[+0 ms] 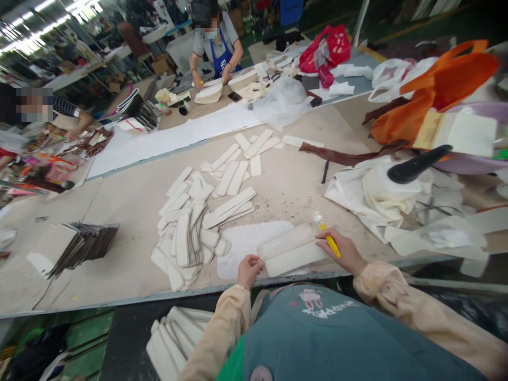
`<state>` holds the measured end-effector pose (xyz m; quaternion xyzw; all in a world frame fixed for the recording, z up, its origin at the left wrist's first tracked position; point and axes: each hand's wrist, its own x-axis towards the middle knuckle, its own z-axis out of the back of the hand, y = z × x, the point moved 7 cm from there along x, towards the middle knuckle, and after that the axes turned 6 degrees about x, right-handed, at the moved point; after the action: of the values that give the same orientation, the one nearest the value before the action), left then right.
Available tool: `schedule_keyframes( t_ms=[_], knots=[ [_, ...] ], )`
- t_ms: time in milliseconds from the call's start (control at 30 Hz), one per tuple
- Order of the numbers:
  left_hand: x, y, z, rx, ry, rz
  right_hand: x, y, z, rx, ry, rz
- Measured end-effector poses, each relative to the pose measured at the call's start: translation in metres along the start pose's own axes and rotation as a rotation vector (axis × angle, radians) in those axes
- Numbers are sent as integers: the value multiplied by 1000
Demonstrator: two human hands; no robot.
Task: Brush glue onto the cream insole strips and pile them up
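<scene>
A cream panel with a fold line along it lies at the table's front edge, over a white sheet. My left hand is closed, its thumb and fingertips pinching the panel's left end. In my right hand is a yellow-handled brush, its white tip pointing away from me. The fingers of that hand also touch the panel's right end. Left of the sheet lies a loose heap of cream strips with rounded ends, and more such strips spread out behind it.
A stack of dark-edged panels stands at the left. To the right are a white container with a black handle, scissors and an orange bag. More cream pieces lie below the table edge. One co-worker works across the table.
</scene>
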<state>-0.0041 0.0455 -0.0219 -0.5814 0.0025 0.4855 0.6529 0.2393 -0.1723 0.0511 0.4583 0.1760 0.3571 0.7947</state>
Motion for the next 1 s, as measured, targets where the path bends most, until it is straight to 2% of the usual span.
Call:
schedule_keyframes(
  t_ms=[100, 200, 300, 533, 633, 700, 833, 1000],
  knots=[
    [30, -3, 8, 79, -85, -32, 23, -1, -10, -37, -3, 36],
    [43, -6, 16, 153, -136, -85, 39, 4, -19, -18, 35, 84],
    [38, -6, 18, 207, -132, -145, 42, 13, -21, 30, 56, 96],
    [18, -1, 1, 512, 44, -390, 28, 42, -20, 215, 89, 93],
    [15, -4, -3, 518, 111, -454, 26, 52, -17, 300, 70, 54],
    [14, -8, -2, 483, 113, -478, 25, 58, -14, 353, 55, 28],
    [16, -17, 9, 290, 44, -417, 20, 69, -8, 429, 45, -32],
    [18, -14, 1, 70, 214, -227, 19, 67, -6, 421, 13, -99]
  ],
)
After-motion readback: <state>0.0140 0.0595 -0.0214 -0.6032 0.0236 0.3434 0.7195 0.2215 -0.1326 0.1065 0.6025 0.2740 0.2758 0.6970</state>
